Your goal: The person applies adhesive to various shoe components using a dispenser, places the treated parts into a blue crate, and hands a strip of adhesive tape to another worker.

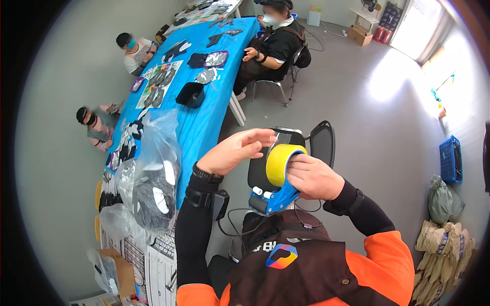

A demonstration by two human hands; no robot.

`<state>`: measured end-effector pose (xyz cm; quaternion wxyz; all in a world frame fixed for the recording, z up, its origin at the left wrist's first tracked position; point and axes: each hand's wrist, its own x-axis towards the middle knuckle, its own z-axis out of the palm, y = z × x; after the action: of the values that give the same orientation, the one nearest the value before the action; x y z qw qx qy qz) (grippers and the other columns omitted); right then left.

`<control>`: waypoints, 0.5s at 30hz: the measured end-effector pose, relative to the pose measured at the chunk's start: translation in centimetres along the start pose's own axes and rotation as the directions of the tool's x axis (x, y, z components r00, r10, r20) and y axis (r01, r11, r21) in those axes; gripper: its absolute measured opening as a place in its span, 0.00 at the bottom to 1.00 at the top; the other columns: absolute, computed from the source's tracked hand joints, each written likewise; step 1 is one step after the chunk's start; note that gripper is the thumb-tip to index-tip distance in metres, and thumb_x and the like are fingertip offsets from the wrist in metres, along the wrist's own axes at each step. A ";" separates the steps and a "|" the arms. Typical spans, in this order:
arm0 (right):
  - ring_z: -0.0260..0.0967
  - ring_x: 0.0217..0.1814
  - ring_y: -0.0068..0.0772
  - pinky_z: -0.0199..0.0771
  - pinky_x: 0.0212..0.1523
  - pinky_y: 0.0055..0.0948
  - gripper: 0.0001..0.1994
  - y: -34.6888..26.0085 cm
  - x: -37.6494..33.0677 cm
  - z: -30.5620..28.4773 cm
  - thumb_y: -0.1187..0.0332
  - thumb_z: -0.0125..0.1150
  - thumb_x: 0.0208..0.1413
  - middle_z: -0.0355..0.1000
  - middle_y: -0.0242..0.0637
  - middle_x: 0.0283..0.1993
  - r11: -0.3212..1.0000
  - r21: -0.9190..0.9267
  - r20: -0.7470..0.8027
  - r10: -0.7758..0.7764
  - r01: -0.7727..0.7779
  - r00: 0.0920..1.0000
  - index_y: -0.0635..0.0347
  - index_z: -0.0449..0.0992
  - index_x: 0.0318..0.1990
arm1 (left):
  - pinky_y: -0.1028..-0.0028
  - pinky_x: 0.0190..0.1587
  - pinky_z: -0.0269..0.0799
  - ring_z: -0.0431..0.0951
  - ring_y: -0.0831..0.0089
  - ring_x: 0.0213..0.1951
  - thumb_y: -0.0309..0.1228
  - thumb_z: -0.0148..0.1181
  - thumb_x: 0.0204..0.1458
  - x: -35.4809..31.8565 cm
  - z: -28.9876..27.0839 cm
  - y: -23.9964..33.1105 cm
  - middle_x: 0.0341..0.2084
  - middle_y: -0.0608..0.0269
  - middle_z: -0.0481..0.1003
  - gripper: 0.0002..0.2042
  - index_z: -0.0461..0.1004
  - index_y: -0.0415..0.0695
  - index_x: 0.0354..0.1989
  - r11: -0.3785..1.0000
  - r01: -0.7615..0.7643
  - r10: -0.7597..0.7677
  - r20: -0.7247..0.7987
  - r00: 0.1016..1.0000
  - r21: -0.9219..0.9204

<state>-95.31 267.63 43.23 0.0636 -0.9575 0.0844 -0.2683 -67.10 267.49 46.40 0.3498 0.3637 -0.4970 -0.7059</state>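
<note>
My right hand (316,177) grips a blue hand-held tape dispenser (284,198), its fingers reaching into the core of the tape roll. A wide roll of yellow tape (276,166) is mounted on it. The dispenser's dark roller and white end pieces point down toward my lap. To the left of the roll, my left hand (239,151) is raised with its fingers stretched out and thumb apart. Its fingertips are close to the top of the roll, beside a thin clear glint; whether they touch a tape end I cannot tell.
A black chair (321,145) stands just beyond my hands. Left of me runs a long table with a blue cover (201,130), bearing a clear bag of dark items (153,191) and a black bin (190,95). Several people sit around it. Sacks (441,250) and a blue crate (450,159) line the right wall.
</note>
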 end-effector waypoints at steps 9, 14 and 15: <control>0.73 0.50 0.47 0.70 0.62 0.42 0.16 0.2 7.4 4.5 0.69 0.69 0.41 0.75 0.40 0.40 0.985 0.098 0.039 0.137 -0.140 0.990 0.60 0.71 0.38 | 0.74 0.52 0.70 0.76 0.76 0.45 0.30 0.69 0.57 4.7 -10.5 1.4 0.39 0.65 0.77 0.08 0.77 0.41 0.37 0.996 -0.008 -0.026 0.383 0.923 0.087; 0.73 0.48 0.49 0.71 0.61 0.43 0.19 -0.9 10.9 7.4 0.67 0.73 0.36 0.76 0.42 0.38 0.895 0.165 -0.110 0.433 -0.413 0.895 0.61 0.74 0.37 | 0.75 0.43 0.71 0.76 0.74 0.38 0.17 0.65 0.52 1.6 -13.8 4.6 0.34 0.63 0.76 0.05 0.75 0.40 0.31 0.934 -0.289 0.255 0.176 0.951 0.210; 0.73 0.47 0.50 0.73 0.58 0.42 0.19 -1.1 11.5 8.3 0.64 0.77 0.37 0.76 0.42 0.36 0.874 0.159 -0.162 0.482 -0.459 0.861 0.61 0.76 0.37 | 0.74 0.42 0.71 0.76 0.72 0.37 0.17 0.66 0.52 0.4 -14.2 4.8 0.33 0.62 0.76 0.05 0.75 0.39 0.32 0.884 -0.399 0.361 0.186 0.914 0.246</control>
<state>-81.13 267.13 42.12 0.1735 -0.8713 0.3059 -0.3423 -54.41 259.55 47.47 0.3925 0.2562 -0.6753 -0.5694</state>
